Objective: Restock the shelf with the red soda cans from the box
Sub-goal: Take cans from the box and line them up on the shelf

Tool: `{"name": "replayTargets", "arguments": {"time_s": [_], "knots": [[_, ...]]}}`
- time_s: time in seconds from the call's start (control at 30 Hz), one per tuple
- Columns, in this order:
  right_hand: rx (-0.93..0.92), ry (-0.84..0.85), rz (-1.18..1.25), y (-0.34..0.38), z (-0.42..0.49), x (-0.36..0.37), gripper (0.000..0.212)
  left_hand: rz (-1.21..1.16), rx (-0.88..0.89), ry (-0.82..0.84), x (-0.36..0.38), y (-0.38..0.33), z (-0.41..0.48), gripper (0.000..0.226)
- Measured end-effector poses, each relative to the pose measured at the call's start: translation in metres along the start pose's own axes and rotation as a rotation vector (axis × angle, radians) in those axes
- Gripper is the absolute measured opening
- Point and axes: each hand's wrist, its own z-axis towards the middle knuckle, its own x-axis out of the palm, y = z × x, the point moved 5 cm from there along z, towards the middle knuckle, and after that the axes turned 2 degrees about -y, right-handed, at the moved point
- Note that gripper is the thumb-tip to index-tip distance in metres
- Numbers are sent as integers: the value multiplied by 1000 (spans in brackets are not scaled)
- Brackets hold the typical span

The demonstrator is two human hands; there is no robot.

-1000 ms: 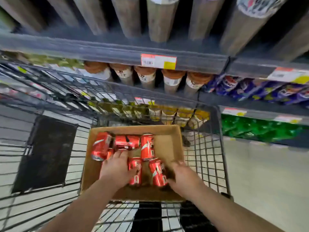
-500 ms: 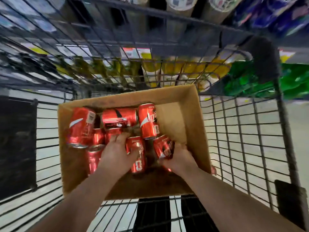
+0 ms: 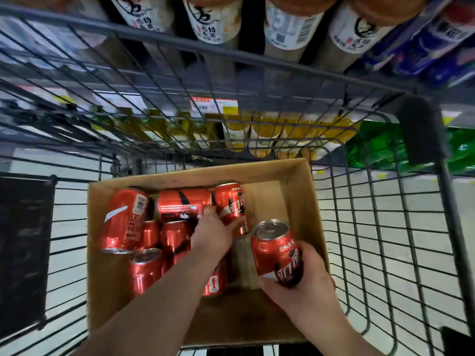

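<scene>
The right hand [image 3: 305, 281] grips one red can [image 3: 275, 250] upright for lifting out; the left hand [image 3: 213, 235] curls round a far can [image 3: 230, 201] in the box [image 3: 295, 176].

Two bare forearms [image 3: 164, 299] come in from the bottom edge, uncovered as far as they show. The left hand [image 3: 212, 233] and the right hand [image 3: 305, 281] are bare as well, at wrists, knuckles and fingers alike. The wide lens makes the left forearm look long and slender. Between the arms, at the very bottom, a dark strip [image 3: 234, 352] shows, perhaps clothing, but too cut off to tell.
</scene>
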Motion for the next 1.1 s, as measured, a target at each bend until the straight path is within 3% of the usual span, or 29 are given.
{"name": "replayTargets", "arguments": {"time_s": [0.17,0.3,0.5,0.63,0.87,1.1], "knots": [[12,21,90,4,1,-10,70,98,-125,-106,20,-3,4,82],[8,-8,121,0,3,-12,70,-91,-41,-148,22,6,4,79],[-14,-27,141,8,-6,-17,74,-400,64,-83,-11,5,-31,76],[-11,-13,172,23,-23,-31,65,-575,86,-14,-44,-2,-72,31],[-119,-71,171,84,-87,-76,65,-758,192,-43,-111,-31,-173,19],[-247,-180,295,130,-159,-126,50,-750,433,-97,-160,-80,-259,45]]}}
